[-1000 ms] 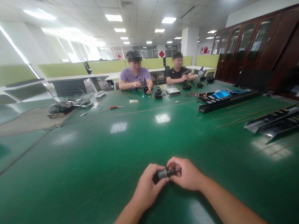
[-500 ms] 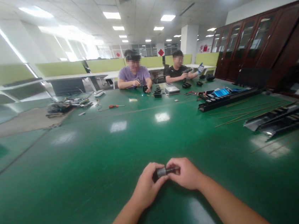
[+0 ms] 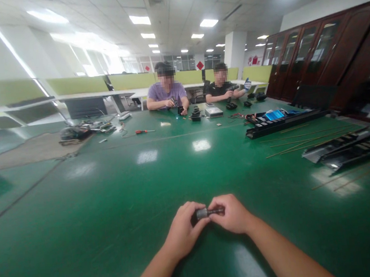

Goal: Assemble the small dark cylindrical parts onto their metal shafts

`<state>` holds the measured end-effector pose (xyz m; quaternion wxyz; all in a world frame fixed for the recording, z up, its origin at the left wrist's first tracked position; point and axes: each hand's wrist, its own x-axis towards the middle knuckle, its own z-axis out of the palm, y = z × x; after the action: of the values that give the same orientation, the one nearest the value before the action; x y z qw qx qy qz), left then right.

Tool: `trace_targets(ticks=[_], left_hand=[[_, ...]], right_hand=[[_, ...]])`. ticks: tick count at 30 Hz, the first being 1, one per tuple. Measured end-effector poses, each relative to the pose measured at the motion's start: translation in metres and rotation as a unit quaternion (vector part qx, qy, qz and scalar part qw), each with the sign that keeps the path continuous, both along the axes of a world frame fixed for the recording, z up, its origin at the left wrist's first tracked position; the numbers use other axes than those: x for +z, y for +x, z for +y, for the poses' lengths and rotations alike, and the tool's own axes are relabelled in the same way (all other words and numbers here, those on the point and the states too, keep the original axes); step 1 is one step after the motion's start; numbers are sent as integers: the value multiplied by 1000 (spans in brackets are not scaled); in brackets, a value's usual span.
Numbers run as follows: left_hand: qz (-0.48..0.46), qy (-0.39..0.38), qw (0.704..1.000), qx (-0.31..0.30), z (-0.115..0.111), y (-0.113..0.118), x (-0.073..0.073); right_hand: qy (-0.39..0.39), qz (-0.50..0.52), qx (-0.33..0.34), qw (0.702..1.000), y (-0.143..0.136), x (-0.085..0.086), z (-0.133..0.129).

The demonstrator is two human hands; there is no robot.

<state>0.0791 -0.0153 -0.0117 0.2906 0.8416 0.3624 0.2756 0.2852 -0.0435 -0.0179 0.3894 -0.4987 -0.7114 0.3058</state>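
Observation:
Just above the near part of the green table (image 3: 121, 198), my two hands meet around a small grey and dark cylindrical metal part (image 3: 201, 214). My left hand (image 3: 184, 226) is closed round its wider, grey body, with thumb and fingers on opposite sides. A thinner dark shaft points right from that body, and my right hand (image 3: 231, 215) pinches it between thumb and fingertips. The fingers cover both ends of the part, so its exact kind cannot be made out.
Two people (image 3: 167, 92) sit across the table, handling tools and small black parts. A red screwdriver (image 3: 143, 131) lies at the far side. Black metal channels (image 3: 348, 150) and thin rods (image 3: 291, 147) are on the right; a pile of electronics (image 3: 77, 132) sits far left.
Both hands keep their hold on the cylindrical part, which shows slightly farther right in view. The whole scene has shifted a little with the camera.

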Motion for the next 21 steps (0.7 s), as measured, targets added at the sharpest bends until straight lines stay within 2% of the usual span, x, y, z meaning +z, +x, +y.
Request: trace_targets(ticks=[13, 21], left_hand=[[-4, 10, 1000, 8, 2, -1, -6], [-3, 13, 1000, 13, 2, -2, -4]], right_hand=[[26, -8, -2, 1000, 0, 0, 0], [43, -28, -6, 999, 1, 1, 0]])
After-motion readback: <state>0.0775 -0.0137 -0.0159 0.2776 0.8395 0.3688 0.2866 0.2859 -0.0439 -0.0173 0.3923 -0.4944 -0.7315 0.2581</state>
